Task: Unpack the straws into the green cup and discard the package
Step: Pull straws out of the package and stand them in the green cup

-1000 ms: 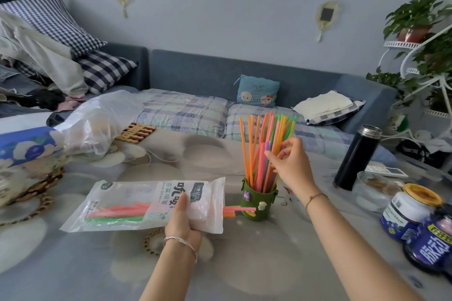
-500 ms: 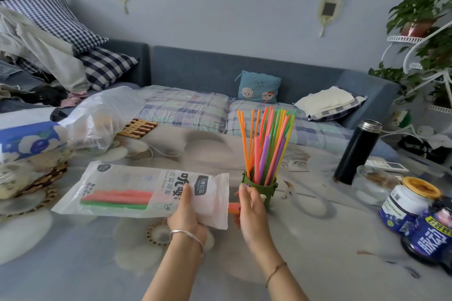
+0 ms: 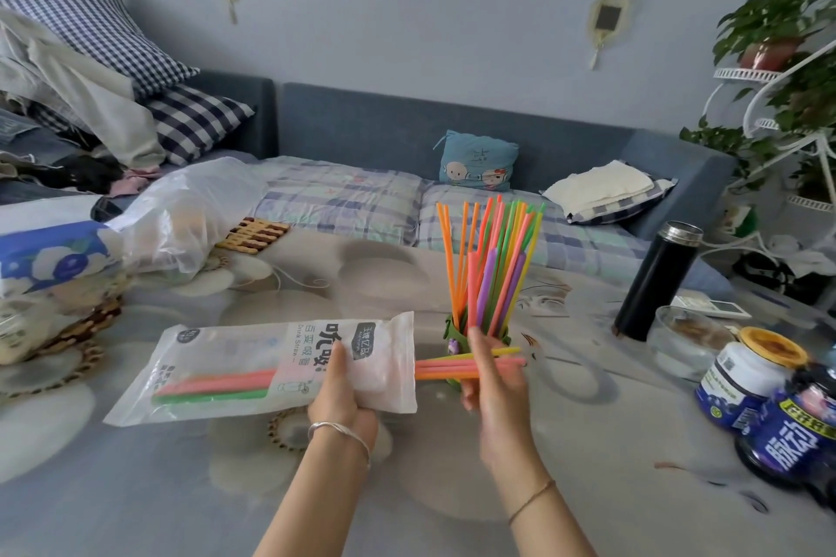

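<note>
nearest me, my left hand grips the straw package near its open right end, thumb on top, holding it roughly level over the table. my right hand is closed round the few loose straws that stick out of that open end, pink, orange and yellow. more bagged straws, pink and green, lie toward the sealed left end. just behind my right hand stands the green cup, packed with upright straws fanning outward. farther right i see a black thermos and blue-labelled jars; to the left, a clear plastic bag. beyond the table runs a blue sofa.
</note>
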Demonstrator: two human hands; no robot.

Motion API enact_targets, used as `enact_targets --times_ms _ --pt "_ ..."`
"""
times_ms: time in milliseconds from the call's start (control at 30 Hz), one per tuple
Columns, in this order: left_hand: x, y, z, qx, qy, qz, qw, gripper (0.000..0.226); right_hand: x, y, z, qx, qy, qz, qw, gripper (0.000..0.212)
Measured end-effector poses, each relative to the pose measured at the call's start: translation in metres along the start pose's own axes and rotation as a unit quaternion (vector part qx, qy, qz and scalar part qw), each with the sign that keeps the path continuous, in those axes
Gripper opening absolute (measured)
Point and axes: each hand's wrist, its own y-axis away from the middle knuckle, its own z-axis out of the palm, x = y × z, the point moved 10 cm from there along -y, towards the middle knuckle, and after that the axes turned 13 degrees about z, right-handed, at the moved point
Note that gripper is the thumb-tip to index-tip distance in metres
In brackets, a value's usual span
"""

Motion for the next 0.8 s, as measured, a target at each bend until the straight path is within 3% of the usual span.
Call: enact_targets --times_ms 133,233,333,533,800 --pt "-0.006 0.005 0.001 0.007 -0.010 -0.011 1.000 0.053 0.008 0.008 0.025 -0.045 0.062 0.013 0.997 0.023" --pt "-0.006 0.001 0.001 0.003 -0.006 -0.020 1.000 0.053 -0.018 0.008 0.000 0.029 -0.029 -0.015 0.999 0.037" --pt "-0.005 -0.001 0.000 0.008 -0.003 -0.018 1.000 0.051 -0.029 0.010 -0.020 0.053 -0.143 -0.011 0.988 0.038" --pt "-0.013 0.007 0.001 0.008 0.002 -0.034 0.999 0.044 -0.001 0.003 0.020 -0.030 0.074 -0.009 0.997 0.032" --pt "-0.016 -0.015 -0.007 0.007 0.017 -0.045 0.999 0.051 -0.035 -0.010 -0.032 0.066 -0.036 -0.052 0.996 0.042"
